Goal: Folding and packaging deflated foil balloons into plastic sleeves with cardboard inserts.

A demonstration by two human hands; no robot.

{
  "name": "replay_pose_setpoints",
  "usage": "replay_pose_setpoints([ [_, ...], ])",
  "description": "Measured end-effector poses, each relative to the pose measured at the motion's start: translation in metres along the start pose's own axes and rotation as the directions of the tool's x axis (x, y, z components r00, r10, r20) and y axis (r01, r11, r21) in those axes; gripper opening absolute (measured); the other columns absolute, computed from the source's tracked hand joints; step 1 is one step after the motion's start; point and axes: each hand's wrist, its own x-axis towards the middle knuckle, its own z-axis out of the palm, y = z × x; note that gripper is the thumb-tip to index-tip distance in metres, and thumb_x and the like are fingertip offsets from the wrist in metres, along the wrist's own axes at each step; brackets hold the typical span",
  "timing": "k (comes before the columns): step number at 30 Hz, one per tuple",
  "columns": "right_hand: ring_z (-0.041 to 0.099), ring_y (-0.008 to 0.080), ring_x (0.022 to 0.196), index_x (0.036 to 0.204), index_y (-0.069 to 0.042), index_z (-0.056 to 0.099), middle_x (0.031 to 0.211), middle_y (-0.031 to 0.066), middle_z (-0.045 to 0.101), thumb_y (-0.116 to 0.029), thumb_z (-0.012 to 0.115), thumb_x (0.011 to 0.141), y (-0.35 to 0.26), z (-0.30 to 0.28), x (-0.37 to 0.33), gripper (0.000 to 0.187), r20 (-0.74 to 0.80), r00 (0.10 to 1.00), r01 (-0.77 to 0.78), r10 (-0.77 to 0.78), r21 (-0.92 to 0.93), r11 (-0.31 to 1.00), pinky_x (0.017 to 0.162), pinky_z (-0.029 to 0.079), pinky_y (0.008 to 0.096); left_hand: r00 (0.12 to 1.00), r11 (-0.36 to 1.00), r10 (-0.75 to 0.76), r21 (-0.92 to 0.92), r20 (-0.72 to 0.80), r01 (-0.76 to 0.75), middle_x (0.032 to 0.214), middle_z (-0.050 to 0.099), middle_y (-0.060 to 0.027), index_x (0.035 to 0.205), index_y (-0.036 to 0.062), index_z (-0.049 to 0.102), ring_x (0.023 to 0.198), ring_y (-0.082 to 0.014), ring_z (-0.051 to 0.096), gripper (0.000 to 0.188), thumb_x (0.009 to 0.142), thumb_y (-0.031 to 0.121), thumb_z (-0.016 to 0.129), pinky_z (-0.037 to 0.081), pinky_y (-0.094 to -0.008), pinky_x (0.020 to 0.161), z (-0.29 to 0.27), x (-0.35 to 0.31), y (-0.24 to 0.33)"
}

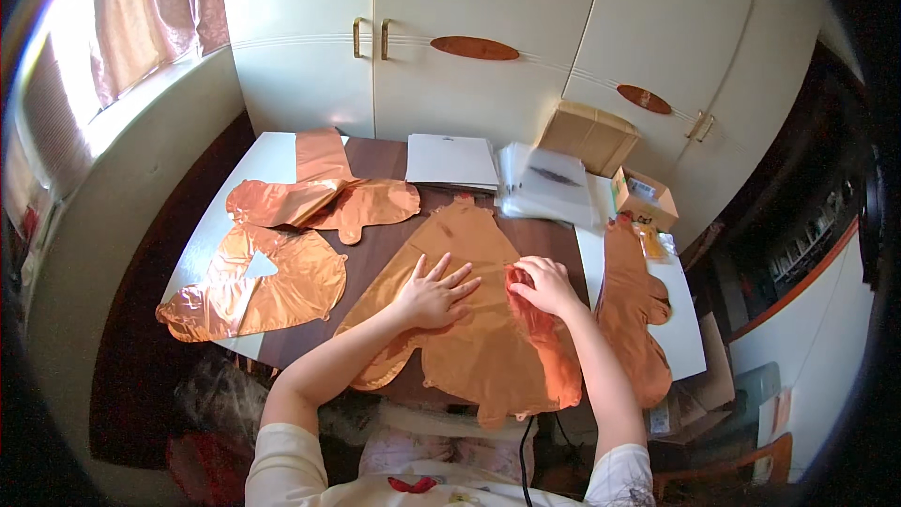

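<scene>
A large flat copper-coloured foil balloon (469,272), uninflated, lies across the middle of the table and hangs slightly over its near edge. My left hand (434,296) rests flat on its middle, fingers spread. At the balloon's right side my right hand (542,284) has its fingers curled on the edge, where a crumpled, redder strip of foil (537,338) is bunched up and runs down toward the near corner. The fingertips' exact hold on that strip is partly hidden.
More flat foil balloons lie at the left (291,277), far left (324,190) and right (631,314). Along the back stand a stack of white sheets (452,161), clear plastic sleeves (547,186), a cardboard box (589,134) and a smaller open box (646,197). White cabinets (488,0) rise behind.
</scene>
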Motion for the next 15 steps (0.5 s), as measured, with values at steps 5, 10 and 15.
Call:
replay_pose_setpoints([
  [5, 0.046, 0.0246, 0.114, 0.115, -0.014, 0.057, 0.119, 0.0062, 0.054, -0.039, 0.066, 0.076, -0.001, 0.006, 0.008, 0.048, 0.057, 0.998, -0.005, 0.007, -0.029, 1.0, 0.095, 0.034, 0.0409, 1.0, 1.0, -0.013, -0.02, 0.008, 0.013, 0.146, 0.027, -0.0019, 0.141, 0.0261, 0.029, 0.136, -0.0336, 0.017, 0.061, 0.089, 0.058, 0.03, 0.011, -0.062, 0.105, -0.003, -0.002, 0.001],
  [10, 0.047, 0.0246, 0.112, 0.119, -0.017, 0.054, 0.114, 0.0052, 0.056, -0.04, 0.073, 0.068, -0.005, 0.003, 0.015, 0.059, 0.071, 0.99, -0.118, 0.118, -0.003, 0.993, 0.093, 0.034, 0.0426, 0.999, 1.0, 0.014, -0.02, -0.037, -0.014, 0.146, 0.028, -0.0025, 0.14, 0.0273, 0.03, 0.135, -0.0351, 0.019, 0.061, 0.088, 0.059, 0.031, 0.011, -0.064, 0.103, -0.003, -0.003, -0.001],
  [15, 0.044, 0.0264, 0.116, 0.12, -0.018, 0.052, 0.12, 0.007, 0.052, -0.045, 0.076, 0.062, -0.003, -0.002, 0.025, 0.069, 0.188, 0.969, -0.172, 0.162, 0.039, 0.984, 0.095, 0.03, 0.047, 1.0, 1.0, -0.002, -0.01, -0.025, 0.002, 0.146, 0.028, -0.0048, 0.14, 0.0288, 0.03, 0.135, -0.0349, 0.02, 0.062, 0.086, 0.061, 0.032, 0.011, -0.0641, 0.103, -0.006, -0.001, 0.003],
])
